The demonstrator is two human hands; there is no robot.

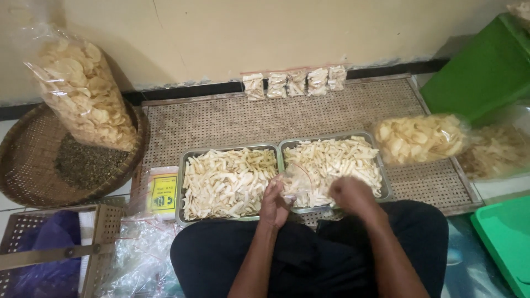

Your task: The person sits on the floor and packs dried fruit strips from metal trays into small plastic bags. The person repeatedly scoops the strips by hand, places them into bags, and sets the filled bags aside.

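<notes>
Two metal trays lie side by side on a woven mat, both piled with pale chip sticks: the left tray (180,182) and the right tray (331,137). My left hand (274,205) sits at the seam between them and holds a small clear plastic bag (296,185) partly filled with chips. My right hand (351,194) is closed in a fist over the near edge of the right tray, just right of the bag; whether it holds chips is hidden. My dark-trousered legs are crossed below.
Several small filled bags (295,83) line the wall. A tall bag of round crackers (83,88) stands in a woven basket (30,160) at left. More cracker bags (419,138) lie at right. Green bins (505,237) stand right; empty plastic bags (141,248) lie near left.
</notes>
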